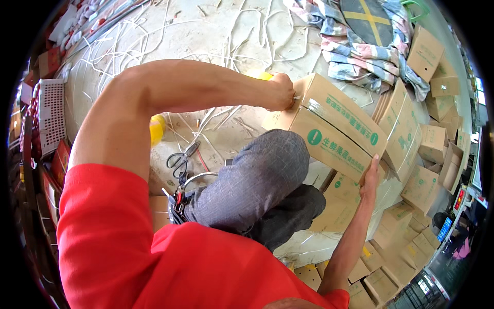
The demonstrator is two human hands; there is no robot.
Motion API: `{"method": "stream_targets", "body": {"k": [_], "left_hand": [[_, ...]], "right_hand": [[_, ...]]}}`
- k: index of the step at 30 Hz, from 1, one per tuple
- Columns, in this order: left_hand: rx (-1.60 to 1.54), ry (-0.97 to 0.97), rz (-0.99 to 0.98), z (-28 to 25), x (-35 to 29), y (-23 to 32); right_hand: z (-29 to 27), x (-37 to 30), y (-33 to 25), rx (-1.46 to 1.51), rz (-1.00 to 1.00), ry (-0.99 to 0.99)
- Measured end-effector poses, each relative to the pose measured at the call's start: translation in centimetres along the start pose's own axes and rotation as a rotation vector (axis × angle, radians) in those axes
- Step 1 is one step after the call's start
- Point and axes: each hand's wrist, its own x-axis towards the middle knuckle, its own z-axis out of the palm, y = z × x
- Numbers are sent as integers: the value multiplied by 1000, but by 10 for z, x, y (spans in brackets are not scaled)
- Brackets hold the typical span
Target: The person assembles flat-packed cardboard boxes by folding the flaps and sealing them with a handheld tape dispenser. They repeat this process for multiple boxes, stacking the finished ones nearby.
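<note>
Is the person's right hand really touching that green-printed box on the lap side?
Touching: the head view shows the right hand with fingertips against the green-printed box, at its lower edge.

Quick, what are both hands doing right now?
Left hand: curled at the box; its grip can't be told.
Right hand: holding that box's other end.

White straps (231, 37) are littering the floor (203, 38); a white basket (52, 116) is sitting by its left edge, and striped cloth (355, 69) is bunching near its far-right corner.
</note>
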Motion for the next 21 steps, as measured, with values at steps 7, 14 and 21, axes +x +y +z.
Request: {"method": "stream_targets", "body": {"k": [7,14,21], "left_hand": [[3,-25,-94,-15,9,8],[1,-30,-43,0,12,3],[47,-6,-84,-11,12,4]], "right_hand": [[-15,11,16,-22,-24,20],[-5,-2,11,-82,-65,4],[-7,2,5,-47,-46,28]]}}
